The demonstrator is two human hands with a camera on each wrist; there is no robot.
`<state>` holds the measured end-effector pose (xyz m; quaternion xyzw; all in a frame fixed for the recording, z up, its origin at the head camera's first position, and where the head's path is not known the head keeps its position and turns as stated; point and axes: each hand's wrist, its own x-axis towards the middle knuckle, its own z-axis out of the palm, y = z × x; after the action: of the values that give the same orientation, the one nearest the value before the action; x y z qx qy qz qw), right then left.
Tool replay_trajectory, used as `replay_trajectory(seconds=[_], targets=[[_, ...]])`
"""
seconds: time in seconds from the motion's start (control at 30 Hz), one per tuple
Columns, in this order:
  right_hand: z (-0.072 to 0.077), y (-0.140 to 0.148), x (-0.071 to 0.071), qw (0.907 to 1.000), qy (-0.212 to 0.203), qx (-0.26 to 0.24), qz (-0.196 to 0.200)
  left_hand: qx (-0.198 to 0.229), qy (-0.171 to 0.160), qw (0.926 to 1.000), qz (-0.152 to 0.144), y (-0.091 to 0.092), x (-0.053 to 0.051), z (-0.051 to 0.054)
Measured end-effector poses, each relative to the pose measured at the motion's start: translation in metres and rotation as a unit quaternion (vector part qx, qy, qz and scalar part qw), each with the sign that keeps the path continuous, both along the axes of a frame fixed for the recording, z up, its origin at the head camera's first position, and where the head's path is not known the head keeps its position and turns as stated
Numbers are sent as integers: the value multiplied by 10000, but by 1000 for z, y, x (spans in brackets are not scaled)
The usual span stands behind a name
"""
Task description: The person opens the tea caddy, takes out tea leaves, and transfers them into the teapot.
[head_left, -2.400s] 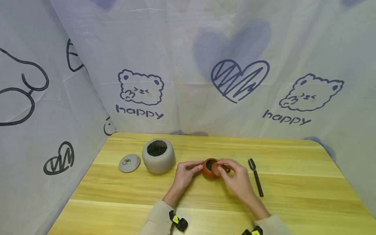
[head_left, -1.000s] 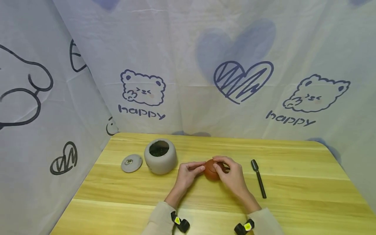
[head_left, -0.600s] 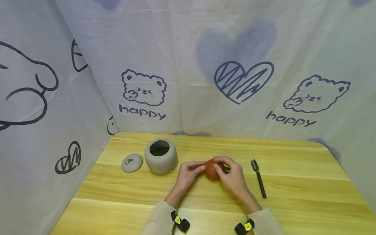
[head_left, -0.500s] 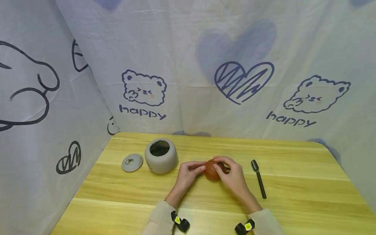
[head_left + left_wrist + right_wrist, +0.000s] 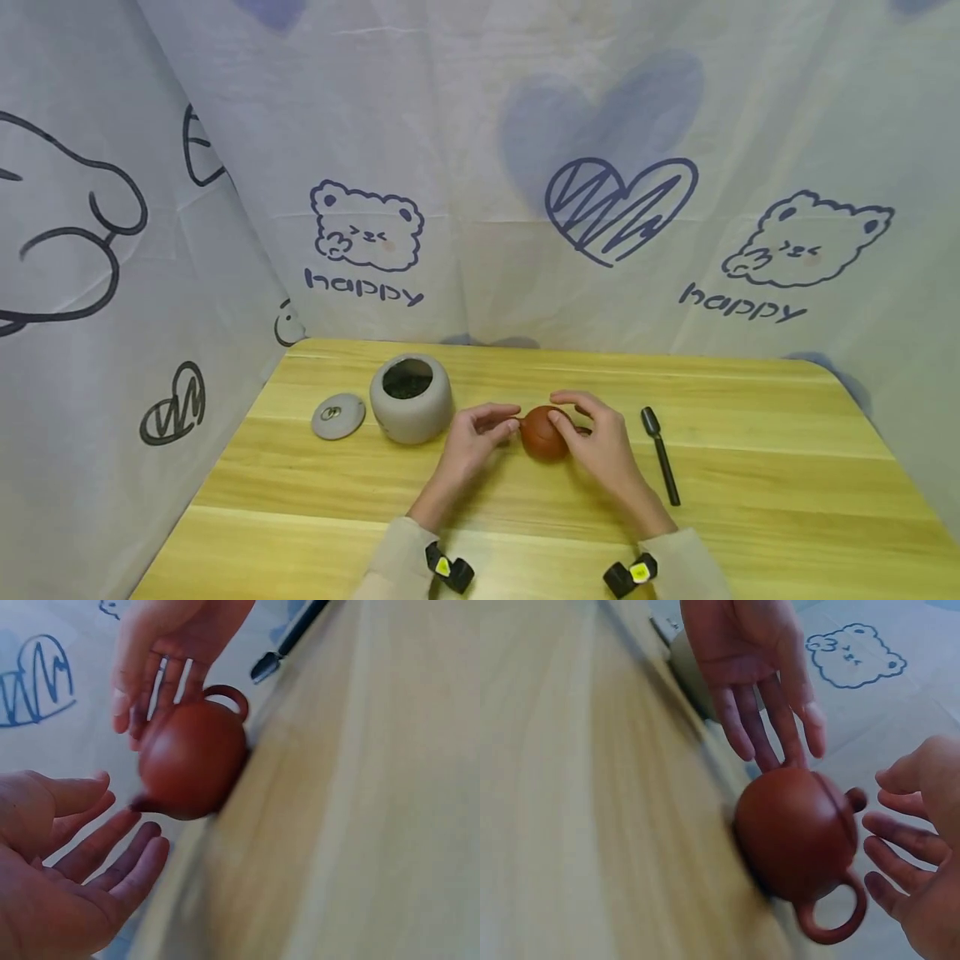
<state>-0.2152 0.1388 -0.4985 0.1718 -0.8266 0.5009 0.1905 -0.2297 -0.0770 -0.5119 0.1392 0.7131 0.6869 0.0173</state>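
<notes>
A reddish-brown clay teapot (image 5: 543, 437) stands on the table with its lid on. My left hand (image 5: 467, 443) is by its spout, fingers loosely spread; in the left wrist view the fingertips lie close beside the spout (image 5: 142, 803), and I cannot tell if they touch. My right hand (image 5: 607, 440) hovers over the handle side, thumb and fingers apart. From the right wrist view, a small gap shows between those fingers and the lid knob (image 5: 857, 799). The looped handle (image 5: 832, 915) is free of both hands.
Left of the hands stands a grey jar (image 5: 411, 412) with dark contents, uncovered. Its flat grey lid (image 5: 337, 417) with a ring lies beside it. A black scoop (image 5: 662, 458) lies right of my right hand. Printed cloth (image 5: 480, 167) hangs behind the wooden table (image 5: 300, 492).
The teapot lid, earlier held tilted beside the opening in my right hand, now covers it. Both hands have since loosened and drawn slightly away from the teapot.
</notes>
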Motion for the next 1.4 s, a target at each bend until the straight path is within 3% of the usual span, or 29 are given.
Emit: replay_trajectory(seconds=[0.23,0.5,0.73,0.9,1.1,1.23,1.4], targets=[[16,-2,-2,9994,331,-85,15,-571,509,9970,-73,-19,14,36],[29,-21,-6,9989,289,-293,239,-214,1050,9942,-9,-52,29,70],[33,-43,-7,9969,-167,-555,539,119,1578,9861,506,-87,33,86],[30,-59,-10,9945,-156,-684,781,90,1607,9794,1221,-112,30,91],[27,-77,-14,9912,-356,-836,959,-294,1657,9640,2060,-141,22,88],[25,-88,-16,9895,-521,-900,1003,-451,1557,9582,2359,-159,16,80],[19,-100,-19,9874,-658,-946,1081,-594,1300,9568,2532,-178,11,67]])
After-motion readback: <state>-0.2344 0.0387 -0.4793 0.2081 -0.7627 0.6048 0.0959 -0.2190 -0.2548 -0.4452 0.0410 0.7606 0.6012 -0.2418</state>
